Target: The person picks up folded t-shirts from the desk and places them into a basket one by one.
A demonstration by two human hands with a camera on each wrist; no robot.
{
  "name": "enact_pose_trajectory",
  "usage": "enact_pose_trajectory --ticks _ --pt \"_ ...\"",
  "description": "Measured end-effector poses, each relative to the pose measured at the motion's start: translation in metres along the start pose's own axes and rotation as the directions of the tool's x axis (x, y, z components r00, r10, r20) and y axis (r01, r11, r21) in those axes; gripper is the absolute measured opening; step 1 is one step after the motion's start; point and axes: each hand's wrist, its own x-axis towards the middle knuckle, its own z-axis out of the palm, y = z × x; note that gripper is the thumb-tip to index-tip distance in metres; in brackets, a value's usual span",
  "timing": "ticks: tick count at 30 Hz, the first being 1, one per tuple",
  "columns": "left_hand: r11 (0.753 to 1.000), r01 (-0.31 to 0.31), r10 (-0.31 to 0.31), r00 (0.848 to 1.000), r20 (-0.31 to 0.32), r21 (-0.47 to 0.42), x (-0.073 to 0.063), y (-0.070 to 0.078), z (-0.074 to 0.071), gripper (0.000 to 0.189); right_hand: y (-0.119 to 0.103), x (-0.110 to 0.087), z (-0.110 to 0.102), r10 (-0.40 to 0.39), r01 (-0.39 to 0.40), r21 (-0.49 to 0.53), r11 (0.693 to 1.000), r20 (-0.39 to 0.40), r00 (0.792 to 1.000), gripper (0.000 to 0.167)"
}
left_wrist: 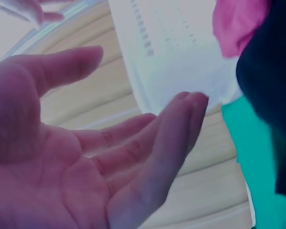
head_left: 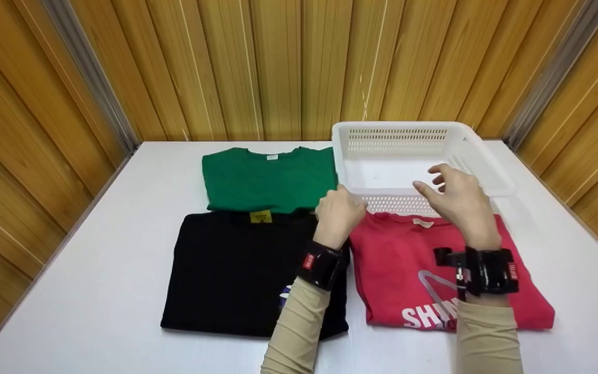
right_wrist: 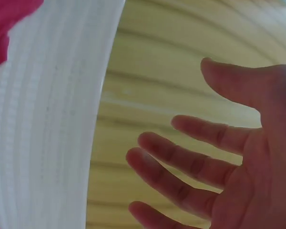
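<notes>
My left hand (head_left: pixel 338 218) is above the gap between a folded black T-shirt (head_left: pixel 236 270) and a folded red T-shirt (head_left: pixel 392 270). In the left wrist view its fingers (left_wrist: pixel 148 157) are loosely bent, with nothing in the palm. Over the upper part of the red shirt hangs my right hand (head_left: pixel 460 205), near the front rim of a white plastic basket (head_left: pixel 423 191). The right wrist view shows its fingers (right_wrist: pixel 181 157) spread and relaxed, holding nothing. Behind the black shirt lies a folded green T-shirt (head_left: pixel 273 179). White lettering on the red shirt is partly hidden by the right forearm.
The basket stands at the back right of a white table (head_left: pixel 96 270), with slotted walls and no garment visible inside. Its left side stands beside the green shirt. Wood-patterned panels (head_left: pixel 299 67) close off the back and both sides.
</notes>
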Motion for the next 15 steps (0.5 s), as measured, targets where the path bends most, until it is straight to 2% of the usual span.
enact_pose_trajectory --ticks 4,9,11,15 --pt "1.0 0.016 -0.017 0.999 0.049 0.021 -0.002 0.004 0.011 0.026 0.029 -0.007 -0.016 0.125 -0.124 -0.013 0.992 0.034 0.992 0.057" --pt "0.988 0.065 -0.082 0.99 0.119 0.141 -0.003 0.01 0.025 0.025 0.065 -0.016 -0.026 0.266 -0.261 -0.058 0.963 0.086 0.96 0.063" --pt "0.978 0.083 -0.111 0.984 0.14 0.19 -0.003 0.012 0.031 0.027 0.078 -0.02 -0.026 0.304 -0.298 -0.074 0.952 0.097 0.948 0.064" --pt "0.963 0.078 -0.123 0.979 0.164 0.256 -0.004 0.016 0.04 0.025 0.1 -0.026 -0.024 0.348 -0.334 -0.11 0.936 0.147 0.926 0.065"
